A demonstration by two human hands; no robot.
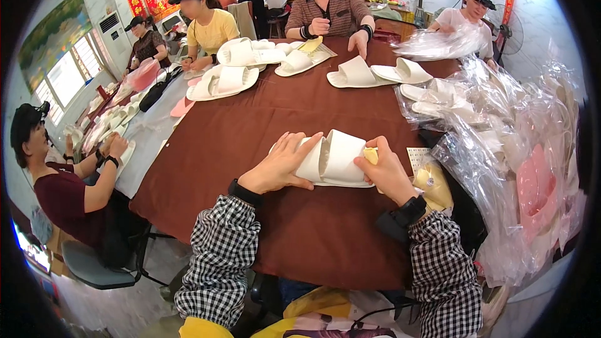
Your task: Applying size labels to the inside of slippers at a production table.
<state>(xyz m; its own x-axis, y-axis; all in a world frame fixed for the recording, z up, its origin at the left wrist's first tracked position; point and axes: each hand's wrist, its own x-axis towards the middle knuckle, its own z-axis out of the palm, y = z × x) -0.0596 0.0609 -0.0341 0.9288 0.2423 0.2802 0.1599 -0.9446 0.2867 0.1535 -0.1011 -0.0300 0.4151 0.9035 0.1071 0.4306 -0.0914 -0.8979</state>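
Observation:
A white open-toed slipper (344, 161) with a wide band lies on the brown tabletop right in front of me. My left hand (285, 163) grips its left part, fingers over the far side and thumb along the near edge. My right hand (387, 172) is closed on a small pale yellow cloth (372, 155), at the right end of the slipper. Much of that cloth is hidden by my fingers. Close to my right wrist lies a yellow bundle (433, 186) beside a sheet of small printed labels (416, 158).
White slippers (224, 81) lie at the table's far left, with another pair (357, 74) at the far middle. Clear plastic bags (488, 144) of slippers crowd the right edge, a pink slipper (536, 191) among them. Co-workers (332, 6) sit around the brown table (219, 150).

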